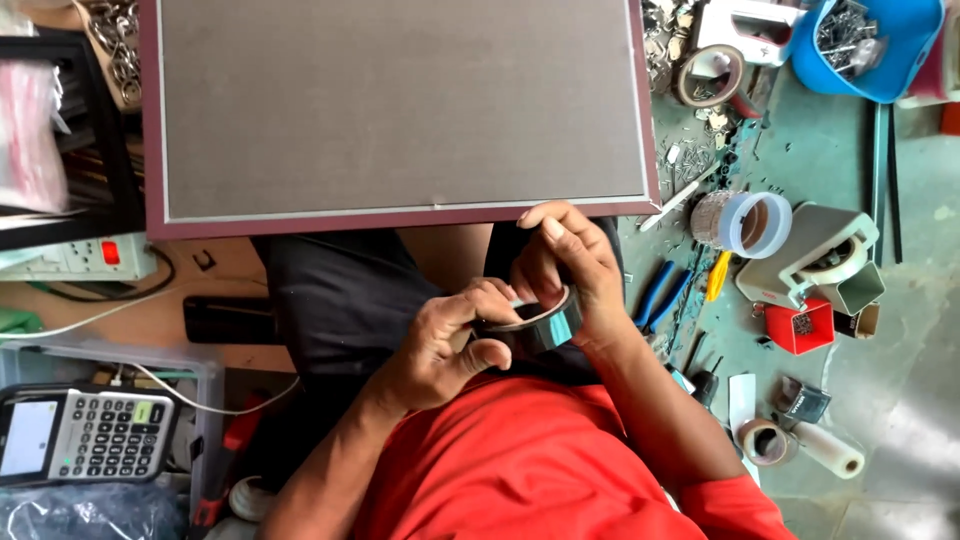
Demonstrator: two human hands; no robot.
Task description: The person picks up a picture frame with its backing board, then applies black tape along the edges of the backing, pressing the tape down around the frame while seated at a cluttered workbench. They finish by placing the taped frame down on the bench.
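A roll of dark shiny tape [540,326] sits between both of my hands, just above my lap and red shirt. My left hand [448,345] grips the roll from the left, thumb and fingers pinching its rim. My right hand [568,262] curls over the roll's top and right side, fingers pressed to the tape's edge. Right above my hands lies a large framed board [400,105], back side up, with a maroon border; its lower edge almost touches my right knuckles.
To the right on the green floor lie blue-handled pliers [660,295], a clear tape roll [745,222], a tape dispenser [815,255], a red box [800,328], small rolls [765,440] and a blue tub [870,45] of hardware. A calculator [85,435] and power strip [75,258] sit left.
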